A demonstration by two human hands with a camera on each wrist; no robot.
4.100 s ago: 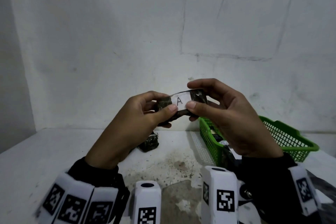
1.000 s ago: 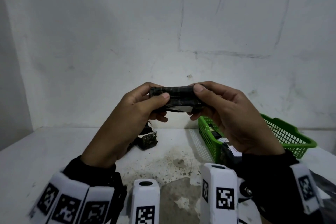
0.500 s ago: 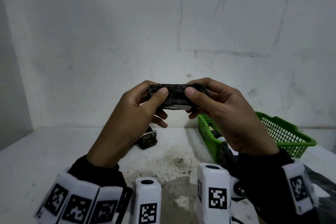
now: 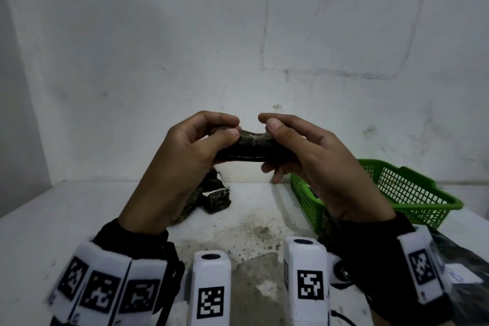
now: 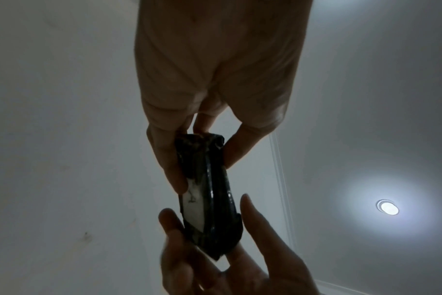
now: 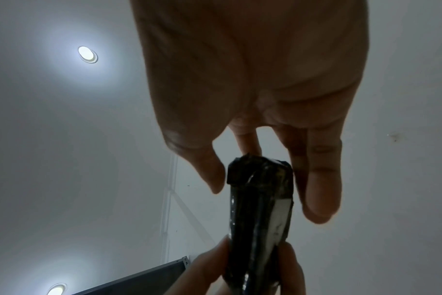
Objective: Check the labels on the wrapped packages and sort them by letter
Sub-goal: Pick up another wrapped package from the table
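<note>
- The dark wrapped package [image 4: 253,149] is held up at the centre of the head view, lying roughly level in front of the white wall [image 4: 238,34], well above the table
- Its white label [image 5: 193,207] faces away from the head camera — it shows only in the wrist views, as a pale strip along one long face; the letter on it is too dim to read
- The left hand [image 4: 185,156] pinches the package's left end: thumb on the near side, curled fingers over the top edge
- In the left wrist view its fingers [image 5: 164,159] close round the crumpled end of the wrap
- The right hand [image 4: 317,161] grips the right end the same way, thumb tip pressed on the upper near edge, fingers wrapped behind and beneath
- In the right wrist view two of its fingers [image 6: 321,189] lie along the label side and the thumb on the opposite side
- More dark packages [image 4: 214,198] lie on the white table [image 4: 66,219] below the left hand, near the wall — one shows a white strip on top
- A green basket [image 4: 412,193] stands on the table at the right of the frame, partly hidden by the right hand; something dark lies inside it, too hidden to tell
- Both wrists wear black sleeves and white marker blocks, at the bottom of the frame
</note>
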